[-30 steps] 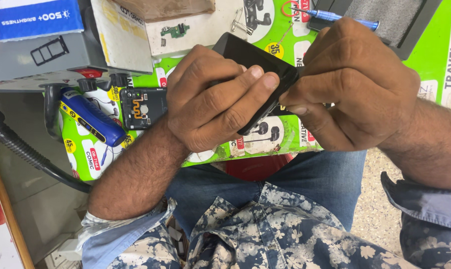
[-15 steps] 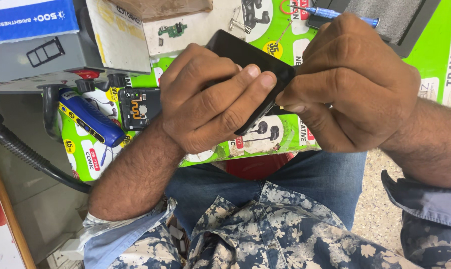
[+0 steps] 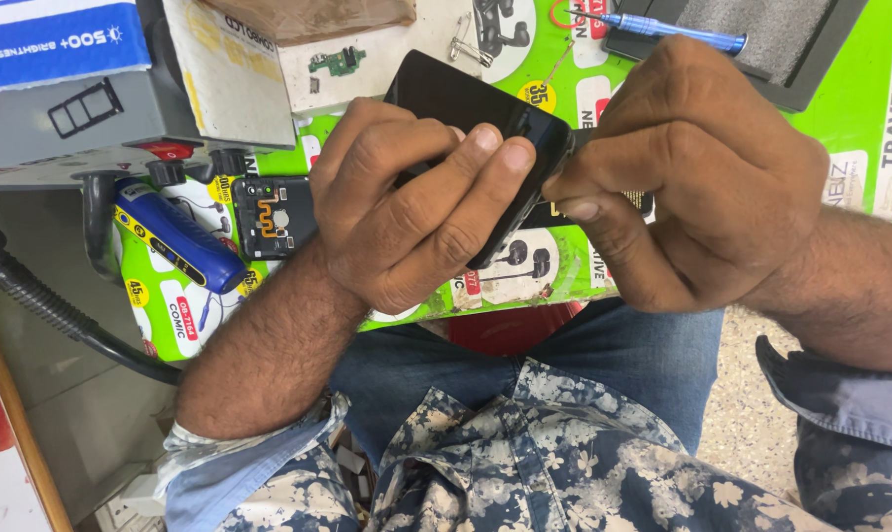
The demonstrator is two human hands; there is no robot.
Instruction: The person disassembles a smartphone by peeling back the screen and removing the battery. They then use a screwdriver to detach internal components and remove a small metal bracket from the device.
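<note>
The left hand (image 3: 416,212) wraps around a black phone (image 3: 466,108) near the centre of the frame, fingers closed over its lower edge, seemingly to steady it; the right hand (image 3: 692,177) pinches thumb and forefinger at the phone's right edge, perhaps on a small tool, though I cannot tell; beneath lies a bright green printed sheet (image 3: 850,108) with earphone pictures; a blue box (image 3: 57,39) sits upper left; a blue screwdriver (image 3: 678,30) rests at the top; a dark phone back part (image 3: 274,217) lies left of the wrist.
</note>
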